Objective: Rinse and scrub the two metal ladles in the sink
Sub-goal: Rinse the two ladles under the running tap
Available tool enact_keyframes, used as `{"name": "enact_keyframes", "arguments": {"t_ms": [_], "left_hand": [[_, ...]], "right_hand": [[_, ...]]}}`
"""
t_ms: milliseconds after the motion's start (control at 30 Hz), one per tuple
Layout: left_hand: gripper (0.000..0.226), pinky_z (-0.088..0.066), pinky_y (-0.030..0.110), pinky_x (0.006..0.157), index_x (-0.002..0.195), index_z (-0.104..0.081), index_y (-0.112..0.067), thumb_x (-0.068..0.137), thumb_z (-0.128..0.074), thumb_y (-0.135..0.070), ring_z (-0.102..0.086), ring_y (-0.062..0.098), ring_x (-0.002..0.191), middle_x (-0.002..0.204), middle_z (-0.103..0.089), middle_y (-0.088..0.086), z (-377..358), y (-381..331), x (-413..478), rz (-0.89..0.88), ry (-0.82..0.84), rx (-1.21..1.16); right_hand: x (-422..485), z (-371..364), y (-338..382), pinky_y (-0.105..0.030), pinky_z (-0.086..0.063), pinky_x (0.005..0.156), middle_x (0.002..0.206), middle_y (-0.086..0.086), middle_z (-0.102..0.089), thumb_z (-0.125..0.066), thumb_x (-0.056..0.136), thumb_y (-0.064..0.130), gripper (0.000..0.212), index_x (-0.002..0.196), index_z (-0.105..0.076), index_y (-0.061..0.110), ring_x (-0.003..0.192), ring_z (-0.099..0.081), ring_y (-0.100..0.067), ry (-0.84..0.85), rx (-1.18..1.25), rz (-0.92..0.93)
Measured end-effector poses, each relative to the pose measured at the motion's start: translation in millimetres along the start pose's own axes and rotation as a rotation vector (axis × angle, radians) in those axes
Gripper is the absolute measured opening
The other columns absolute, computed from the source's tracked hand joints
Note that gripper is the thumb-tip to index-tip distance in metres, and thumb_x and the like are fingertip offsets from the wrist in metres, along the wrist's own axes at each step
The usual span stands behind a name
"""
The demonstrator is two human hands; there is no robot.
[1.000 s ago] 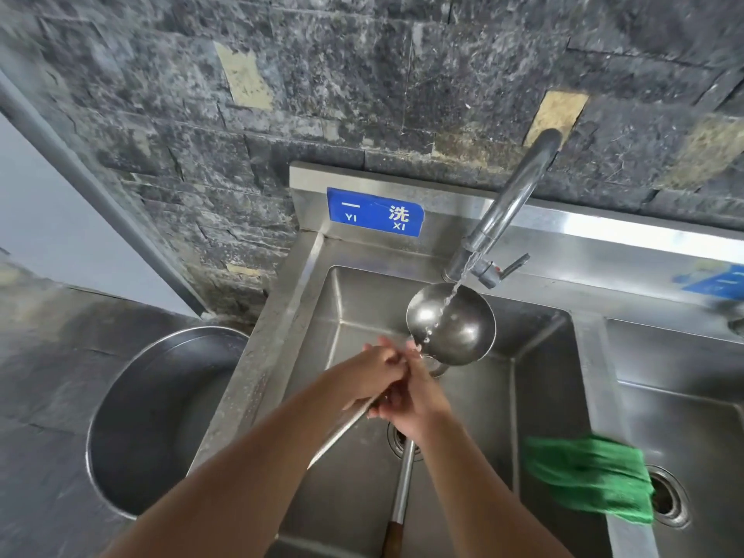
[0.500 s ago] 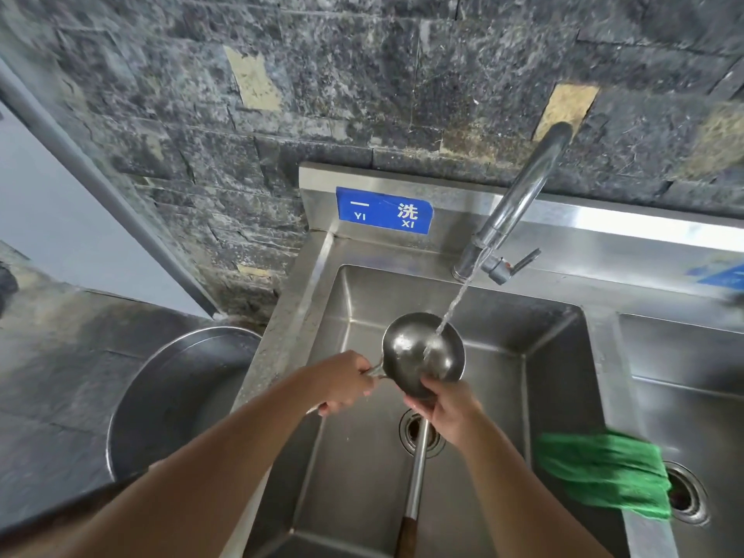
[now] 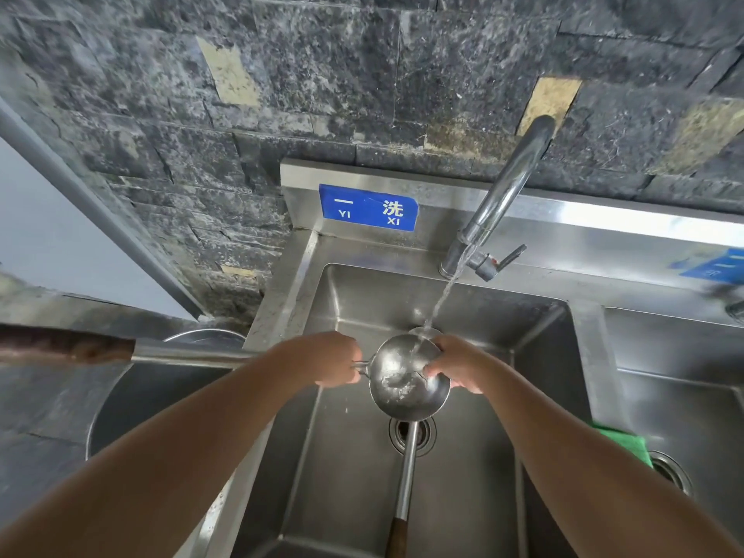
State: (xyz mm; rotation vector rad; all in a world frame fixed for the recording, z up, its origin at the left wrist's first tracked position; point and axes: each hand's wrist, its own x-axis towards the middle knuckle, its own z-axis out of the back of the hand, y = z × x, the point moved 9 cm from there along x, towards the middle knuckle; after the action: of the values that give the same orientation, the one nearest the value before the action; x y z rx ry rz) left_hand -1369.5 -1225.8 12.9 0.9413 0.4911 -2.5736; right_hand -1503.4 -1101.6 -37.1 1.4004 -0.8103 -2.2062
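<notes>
As water [image 3: 442, 302] hits it, ladle [image 3: 398, 382] gleams wet.

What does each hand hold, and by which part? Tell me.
Left hand grips a ladle at its neck, where handle meets bowl. Right hand holds the bowl's rim, fingers curled inside.

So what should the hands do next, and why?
Probably sweep the fingers of the right hand round the ladle bowl: the water stream lands on it, the left hand grips its neck, and those fingers sit on its right rim.
</notes>
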Motion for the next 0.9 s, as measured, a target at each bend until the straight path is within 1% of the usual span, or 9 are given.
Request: {"name": "enact_keyframes", "arguments": {"t_ms": [67, 133, 200, 300, 400, 533, 667, 800, 900], "left_hand": [[0.026, -0.039, 0.029, 0.071, 0.104, -0.063, -0.009, 0.097, -0.052, -0.032, -0.058, 0.026, 0.086, 0.101, -0.065, 0.011, 4, -10, 2, -0.007, 0.007, 0.101], [0.027, -0.045, 0.032, 0.077, 0.110, -0.064, -0.012, 0.097, -0.053, -0.033, -0.059, 0.028, 0.090, 0.107, -0.066, 0.009, 8, -21, 5, -0.022, 0.015, 0.208], [0.025, -0.050, 0.037, 0.081, 0.108, -0.065, -0.014, 0.096, -0.053, -0.033, -0.056, 0.027, 0.084, 0.106, -0.067, 0.007, 12, -30, 7, -0.041, 0.010, 0.292], [0.025, -0.046, 0.035, 0.076, 0.108, -0.066, -0.015, 0.096, -0.053, -0.032, -0.060, 0.028, 0.091, 0.105, -0.066, 0.006, 20, -36, 8, -0.059, -0.019, 0.354], [0.025, -0.050, 0.035, 0.078, 0.099, -0.065, -0.014, 0.094, -0.052, -0.035, -0.062, 0.028, 0.088, 0.094, -0.064, 0.005, 24, -30, 11, -0.067, -0.005, 0.299], [0.036, -0.049, 0.036, 0.076, 0.084, -0.062, -0.011, 0.095, -0.048, -0.042, -0.057, 0.026, 0.075, 0.084, -0.063, 0.013, 24, -21, 19, -0.073, 0.050, 0.127], [0.044, -0.043, 0.032, 0.068, 0.089, -0.065, -0.011, 0.096, -0.045, -0.050, -0.058, 0.027, 0.076, 0.078, -0.060, 0.007, 39, -21, 19, -0.041, 0.032, 0.266], [0.027, -0.046, 0.042, 0.088, 0.107, -0.068, -0.015, 0.096, -0.052, -0.034, -0.066, 0.028, 0.098, 0.104, -0.069, 0.005, 69, -37, 18, 0.004, -0.155, 0.581], [0.012, -0.034, 0.053, 0.104, 0.094, -0.069, -0.018, 0.088, -0.061, -0.023, -0.066, 0.026, 0.089, 0.091, -0.070, 0.003, 80, -53, 7, -0.074, -0.407, 0.750]], "right_hand": [[1, 0, 24, -0.027, -0.050, 0.061, 0.084, -0.006, -0.064, -0.056, 0.086, -0.001, 0.016, 0.094, -0.066, 0.009, 0.084, -0.065, -0.026, -0.014, -0.470, 0.130], [5, -14, 37, -0.034, -0.052, 0.085, 0.111, -0.010, -0.067, -0.054, 0.092, 0.012, 0.024, 0.112, -0.067, 0.011, 0.109, -0.063, -0.030, 0.045, -0.822, 0.193], [5, -24, 47, -0.037, -0.048, 0.098, 0.131, -0.008, -0.059, -0.049, 0.098, 0.014, 0.031, 0.126, -0.062, 0.013, 0.123, -0.056, -0.028, 0.100, -0.967, 0.224], [9, -23, 50, -0.032, -0.048, 0.090, 0.123, -0.004, -0.062, -0.055, 0.097, 0.018, 0.028, 0.122, -0.066, 0.015, 0.115, -0.059, -0.023, 0.095, -0.883, 0.250], [18, -10, 35, -0.040, -0.053, 0.092, 0.107, -0.003, -0.071, -0.063, 0.087, 0.032, 0.029, 0.108, -0.073, 0.013, 0.099, -0.067, -0.024, 0.046, -0.673, 0.226], [15, 14, 22, -0.021, -0.051, 0.067, 0.081, -0.006, -0.074, -0.070, 0.087, 0.010, 0.007, 0.089, -0.075, 0.013, 0.069, -0.065, -0.016, -0.120, -0.160, 0.175], [7, 18, 13, -0.020, -0.044, 0.054, 0.063, 0.004, -0.065, -0.064, 0.087, -0.002, 0.032, 0.072, -0.067, 0.025, 0.058, -0.056, -0.013, -0.192, 0.116, 0.167], [5, 11, 7, -0.030, -0.037, 0.063, 0.068, -0.008, -0.057, -0.065, 0.085, -0.004, 0.018, 0.069, -0.069, 0.004, 0.068, -0.049, -0.019, -0.243, 0.275, 0.217], [5, 8, -1, -0.034, -0.040, 0.069, 0.075, -0.010, -0.061, -0.061, 0.083, -0.007, 0.005, 0.086, -0.066, -0.007, 0.072, -0.053, -0.020, -0.277, 0.321, 0.265]]}}
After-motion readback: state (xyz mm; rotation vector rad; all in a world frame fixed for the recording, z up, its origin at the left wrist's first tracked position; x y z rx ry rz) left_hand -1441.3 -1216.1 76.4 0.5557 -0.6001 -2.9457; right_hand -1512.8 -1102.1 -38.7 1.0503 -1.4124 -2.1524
